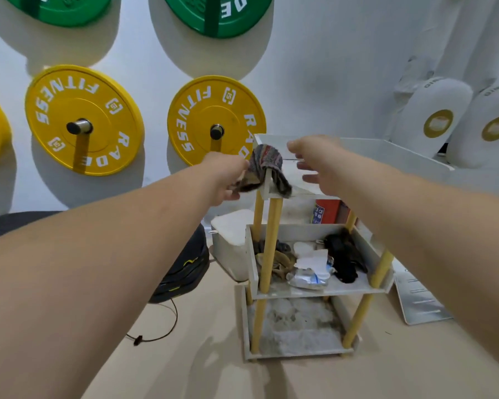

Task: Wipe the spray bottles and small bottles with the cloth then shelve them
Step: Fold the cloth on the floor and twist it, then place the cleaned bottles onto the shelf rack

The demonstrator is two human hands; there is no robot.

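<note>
A grey striped cloth (267, 168) hangs over the left rim of the top tier of a small white shelf unit (366, 145) with yellow posts. My left hand (224, 180) grips the cloth's lower left end, just outside the rim. My right hand (317, 165) hovers over the top tier, to the right of the cloth, with fingers loosely spread and holding nothing. No spray bottles or small bottles show clearly; a red can (326, 211) stands behind the shelf.
The middle tier (355, 287) holds rags, a black cloth and crumpled packets. The bottom tier is dusty. Yellow weight plates (84, 119) hang on the wall at left. A white box (234, 240), black plates (185, 272) and a cable lie on the floor.
</note>
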